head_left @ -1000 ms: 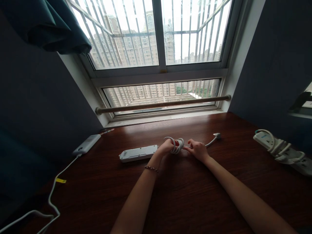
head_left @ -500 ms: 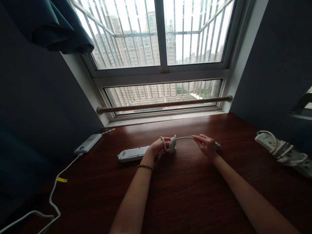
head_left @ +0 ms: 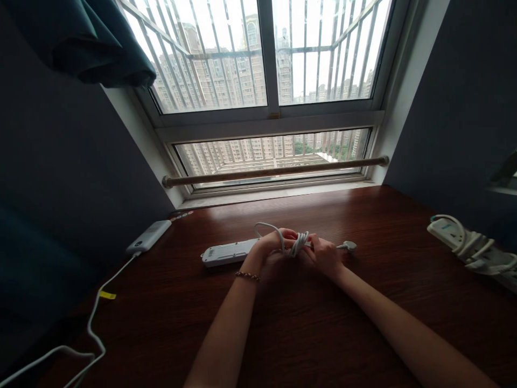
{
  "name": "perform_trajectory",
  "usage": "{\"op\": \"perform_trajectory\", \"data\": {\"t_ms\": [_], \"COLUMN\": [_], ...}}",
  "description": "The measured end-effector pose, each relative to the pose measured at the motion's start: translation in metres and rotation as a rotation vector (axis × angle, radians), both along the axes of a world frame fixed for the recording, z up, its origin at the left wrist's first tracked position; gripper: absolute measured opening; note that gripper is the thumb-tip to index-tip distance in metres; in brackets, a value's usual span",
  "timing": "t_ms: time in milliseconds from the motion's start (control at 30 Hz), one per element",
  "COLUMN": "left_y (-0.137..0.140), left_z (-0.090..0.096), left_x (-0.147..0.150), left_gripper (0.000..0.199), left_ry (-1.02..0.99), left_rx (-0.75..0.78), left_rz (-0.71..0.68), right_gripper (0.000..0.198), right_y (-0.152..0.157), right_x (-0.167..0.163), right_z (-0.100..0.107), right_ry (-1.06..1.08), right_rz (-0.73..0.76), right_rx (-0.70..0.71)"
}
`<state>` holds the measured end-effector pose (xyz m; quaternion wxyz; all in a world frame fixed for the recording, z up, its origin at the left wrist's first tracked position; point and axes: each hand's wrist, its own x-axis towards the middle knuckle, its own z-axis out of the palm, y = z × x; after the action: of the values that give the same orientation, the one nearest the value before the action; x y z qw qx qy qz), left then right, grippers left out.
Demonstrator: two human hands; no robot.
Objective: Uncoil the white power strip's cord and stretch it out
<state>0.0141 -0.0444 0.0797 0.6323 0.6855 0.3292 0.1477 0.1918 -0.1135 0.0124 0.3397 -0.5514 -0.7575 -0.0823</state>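
A white power strip (head_left: 230, 252) lies on the dark wooden table, its right end hidden behind my left hand (head_left: 271, 243). That hand is closed around the white power cord (head_left: 299, 243), which is bunched in several coils between my two hands. One loose loop of cord rises over the left wrist. My right hand (head_left: 325, 255) pinches the cord at the right side of the coils. Past its fingers the short cord end runs to a white plug (head_left: 349, 246), close to the tabletop.
At right lies another white power strip (head_left: 448, 229) wrapped in its own cord. A white power bank (head_left: 150, 237) with a plugged-in white cable (head_left: 93, 318) and yellow tag sits at left. Behind the table (head_left: 323, 334) are a rail (head_left: 278, 172) and a barred window.
My right hand has moved left, from holding the cord stretched out to touching the coils. The plug now shows clearly, and a loop of cord has risen by my left wrist.
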Motion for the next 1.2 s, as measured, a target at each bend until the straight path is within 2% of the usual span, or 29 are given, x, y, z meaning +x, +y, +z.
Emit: {"op": "perform_trajectory", "data": {"t_ms": [100,267,367,433,500,567,700,867,1067,1200], "left_y": [0.001,-0.002,0.000,0.005,0.009,0.013,0.016,0.012,0.001,-0.001], "left_z": [-0.003,-0.004,-0.003,-0.005,-0.007,-0.009,-0.008,0.003,0.003,-0.001], "left_x": [0.003,0.001,-0.004,-0.007,-0.010,-0.011,-0.012,-0.010,0.004,0.008], "left_gripper": [0.023,0.025,0.028,0.027,0.026,0.027,0.026,0.030,0.027,0.025], "left_ry": [0.056,0.095,0.109,0.116,0.119,0.115,0.068,-0.004,0.005,0.024], "left_rx": [0.000,0.016,0.032,0.059,0.094,0.118,0.144,0.176,0.172,0.169], "left_rz": [-0.032,-0.022,0.033,0.088,0.148,0.200,0.265,0.195,0.102,0.082], "right_gripper": [0.016,0.019,0.027,0.025,0.018,0.021,0.031,0.029,0.016,0.018], "right_y": [0.002,0.003,0.007,0.011,0.014,0.015,0.013,0.013,0.006,0.008], "right_x": [0.001,0.010,0.027,0.041,0.051,0.055,0.048,0.042,0.022,0.008], "right_z": [-0.004,0.001,0.006,0.009,0.011,0.012,0.013,0.020,0.020,0.010], "right_ry": [0.040,0.037,0.023,0.033,0.071,0.114,0.180,0.329,0.458,0.692], "right_rz": [-0.007,0.082,0.034,0.016,0.079,0.162,0.203,0.139,0.168,0.054], "right_rx": [-0.019,-0.047,-0.010,0.009,-0.022,-0.070,-0.080,-0.072,-0.235,-0.277]}}
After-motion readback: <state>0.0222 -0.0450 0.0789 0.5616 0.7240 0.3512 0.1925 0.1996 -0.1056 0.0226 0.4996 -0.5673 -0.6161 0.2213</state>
